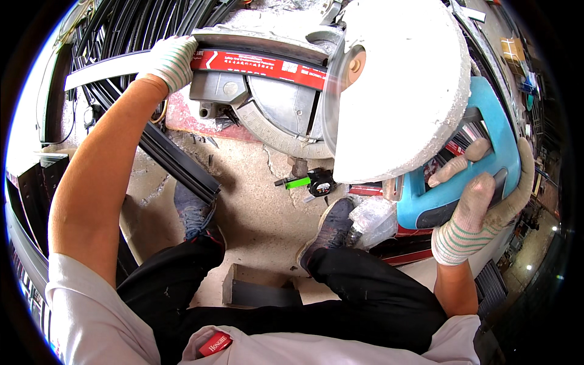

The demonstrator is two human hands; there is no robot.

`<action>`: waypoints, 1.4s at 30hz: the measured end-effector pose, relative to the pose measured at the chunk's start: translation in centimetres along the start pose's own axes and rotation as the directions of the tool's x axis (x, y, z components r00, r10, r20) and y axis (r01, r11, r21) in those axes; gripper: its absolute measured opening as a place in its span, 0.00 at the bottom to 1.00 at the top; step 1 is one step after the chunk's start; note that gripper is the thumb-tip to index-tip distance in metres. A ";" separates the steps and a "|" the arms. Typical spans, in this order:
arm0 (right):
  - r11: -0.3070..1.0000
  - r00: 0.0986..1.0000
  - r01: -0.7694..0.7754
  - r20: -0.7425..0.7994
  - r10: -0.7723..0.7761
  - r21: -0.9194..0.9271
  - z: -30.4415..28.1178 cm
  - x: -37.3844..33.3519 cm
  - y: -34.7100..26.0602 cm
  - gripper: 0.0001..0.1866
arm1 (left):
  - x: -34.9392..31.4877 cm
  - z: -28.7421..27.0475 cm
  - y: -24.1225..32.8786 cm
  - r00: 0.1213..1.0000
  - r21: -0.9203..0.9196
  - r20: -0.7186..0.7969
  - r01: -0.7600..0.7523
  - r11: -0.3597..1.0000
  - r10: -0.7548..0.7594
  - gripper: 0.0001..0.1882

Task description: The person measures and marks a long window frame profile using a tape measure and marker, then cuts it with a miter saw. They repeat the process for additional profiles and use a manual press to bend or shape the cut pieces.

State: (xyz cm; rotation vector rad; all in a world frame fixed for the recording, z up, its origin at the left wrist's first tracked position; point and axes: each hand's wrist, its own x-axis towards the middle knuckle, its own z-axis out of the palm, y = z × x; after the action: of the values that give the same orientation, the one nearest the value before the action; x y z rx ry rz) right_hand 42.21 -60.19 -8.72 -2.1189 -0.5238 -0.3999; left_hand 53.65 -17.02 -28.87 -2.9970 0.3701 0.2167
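My left hand (170, 63), in a striped knit glove, is closed over a long profile strip (261, 66) covered with red printed film. The strip's pale end sticks out left of the glove. It lies against the metal fence of a mitre saw, across the grey saw table (277, 103). At the right, my gloved right hand (471, 216) is wrapped round the saw's blue handle (502, 131). A big white blade guard (401, 91) hides most of the blade and the strip's right end. The clear shield at its left edge overlaps the strip.
Black profiles (152, 18) are heaped at the back left, and another bundle (179, 159) slants down beside my left shoe. A tape measure (319, 181) lies on the floor below the saw. Near my right shoe is clear plastic wrap (372, 220). A dark, box-like piece (264, 293) sits between my legs.
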 end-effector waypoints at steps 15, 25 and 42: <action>0.999 1.000 -0.025 0.005 0.025 -0.020 0.1 0.1 -0.3 0.39 | 0.1 -0.1 0.1 0.998 0.050 0.052 0.016 0.999 -0.019 0.16; 0.999 0.999 -0.034 0.014 0.034 0.014 0.2 -0.2 -0.2 0.37 | 0.1 0.5 0.0 0.999 0.071 0.047 0.006 0.997 -0.010 0.17; 0.985 0.995 -0.088 -0.028 0.093 0.151 0.9 -0.6 -0.5 0.38 | 0.2 0.0 0.0 0.999 0.007 0.033 -0.004 1.000 0.004 0.16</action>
State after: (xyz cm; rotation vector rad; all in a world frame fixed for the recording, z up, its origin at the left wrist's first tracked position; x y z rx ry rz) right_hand 41.56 -59.34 -9.11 -1.9791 -0.4224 -0.3345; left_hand 53.85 -17.04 -28.89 -2.9820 0.3732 0.2638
